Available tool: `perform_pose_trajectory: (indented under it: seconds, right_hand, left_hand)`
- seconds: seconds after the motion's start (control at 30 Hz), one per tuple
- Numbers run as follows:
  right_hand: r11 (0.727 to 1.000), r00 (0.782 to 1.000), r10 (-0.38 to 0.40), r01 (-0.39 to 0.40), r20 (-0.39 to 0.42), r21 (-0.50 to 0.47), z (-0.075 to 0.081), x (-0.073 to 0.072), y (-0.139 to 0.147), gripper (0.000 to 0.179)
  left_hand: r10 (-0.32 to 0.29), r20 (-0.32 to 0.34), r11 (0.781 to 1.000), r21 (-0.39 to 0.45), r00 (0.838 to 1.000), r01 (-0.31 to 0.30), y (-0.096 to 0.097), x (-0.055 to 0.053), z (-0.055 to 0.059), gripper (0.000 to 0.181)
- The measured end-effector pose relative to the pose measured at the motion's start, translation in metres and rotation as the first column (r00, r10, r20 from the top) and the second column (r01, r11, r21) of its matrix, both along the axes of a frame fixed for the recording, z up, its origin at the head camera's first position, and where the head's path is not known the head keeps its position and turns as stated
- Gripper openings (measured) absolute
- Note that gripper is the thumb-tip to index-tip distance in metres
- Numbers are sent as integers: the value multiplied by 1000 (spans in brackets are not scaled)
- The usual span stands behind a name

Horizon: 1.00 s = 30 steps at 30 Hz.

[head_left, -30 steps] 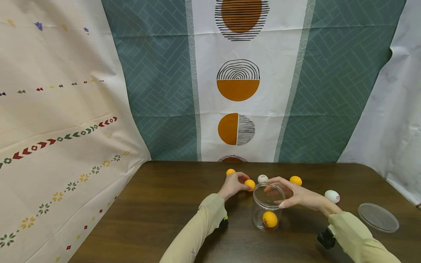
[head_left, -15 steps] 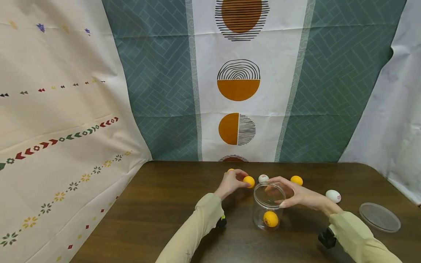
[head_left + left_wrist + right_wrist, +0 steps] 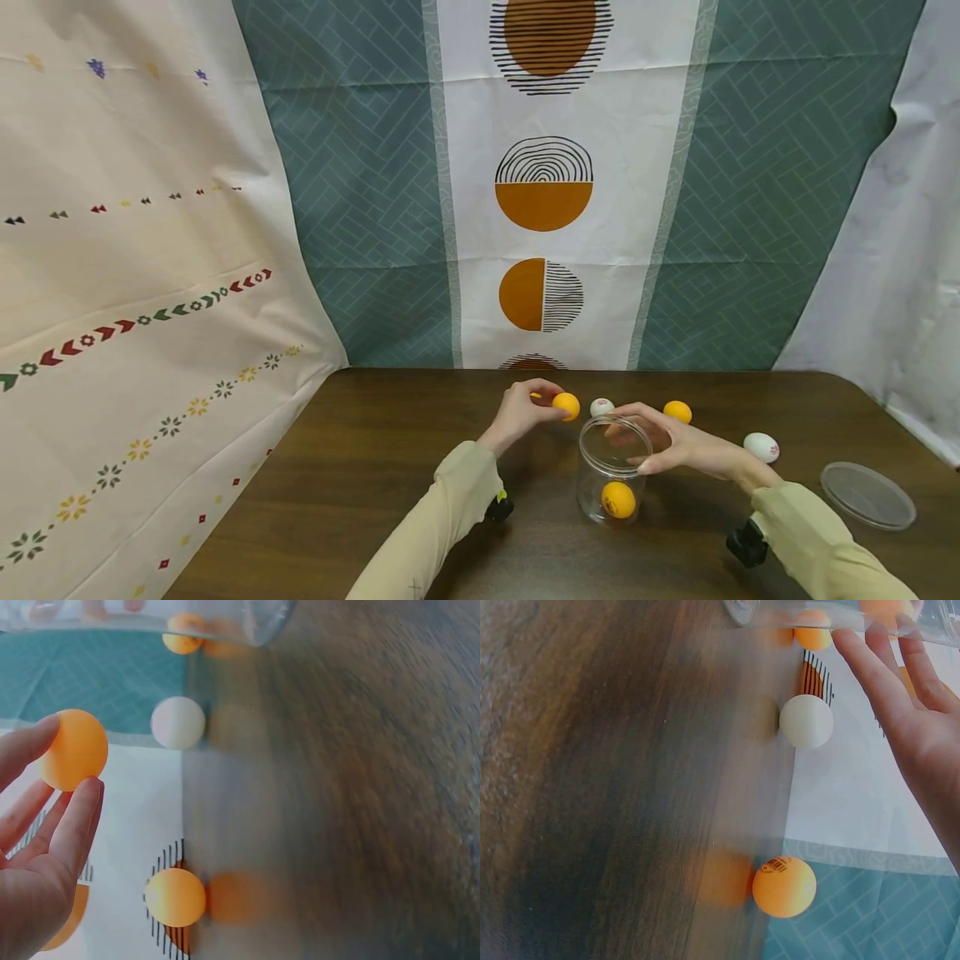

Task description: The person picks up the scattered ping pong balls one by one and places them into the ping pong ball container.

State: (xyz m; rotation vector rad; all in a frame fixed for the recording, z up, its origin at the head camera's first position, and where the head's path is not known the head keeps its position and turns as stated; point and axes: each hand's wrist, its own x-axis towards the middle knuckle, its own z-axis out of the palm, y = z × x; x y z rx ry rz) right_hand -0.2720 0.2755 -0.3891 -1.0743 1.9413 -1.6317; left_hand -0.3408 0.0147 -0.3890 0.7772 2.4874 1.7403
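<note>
My left hand [image 3: 521, 414] pinches an orange ping-pong ball [image 3: 566, 407] between thumb and fingertips, behind and left of the jar's mouth. The left wrist view shows this ball [image 3: 75, 750] held above the table level. A clear open-topped jar [image 3: 587, 479] stands upright on the table with one orange ball [image 3: 618, 500] lying inside. My right hand [image 3: 678, 443] grips the jar's rim from the right, thumb in front and fingers behind. In the right wrist view the fingers of that hand [image 3: 922, 724] reach along the jar wall.
A white ball [image 3: 602, 407] sits behind the jar, with an orange one [image 3: 677, 412] and another white one [image 3: 761, 447] to the right. My left hand mostly covers a further orange ball [image 3: 536, 395]. A clear round lid [image 3: 867, 496] lies at the table's right.
My left hand has moved slightly up and left with the pinched ball, now covering most of the orange ball behind it. The right hand and jar hold still.
</note>
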Motion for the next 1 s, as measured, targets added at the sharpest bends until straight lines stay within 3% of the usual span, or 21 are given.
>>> perform_pose_trajectory:
  seconds: [0.17, 0.53, 1.0]
  right_hand:
    - [1000, 999, -23, 23, 33, 7, -1, 0, 0, 62]
    - [999, 999, 24, -23, 25, -38, -1, -1, 0, 62]
    - [999, 999, 32, -32, -10, -24, 0, -2, 0, 63]
  left_hand:
    - [-9, 13, 999, 38, 1000, 9, -1, 4, 6, 24]
    - [-83, -17, 994, 69, 996, 84, -1, 14, 24, 26]
    - [-145, 3, 980, 137, 989, 143, 1, 27, 40, 27]
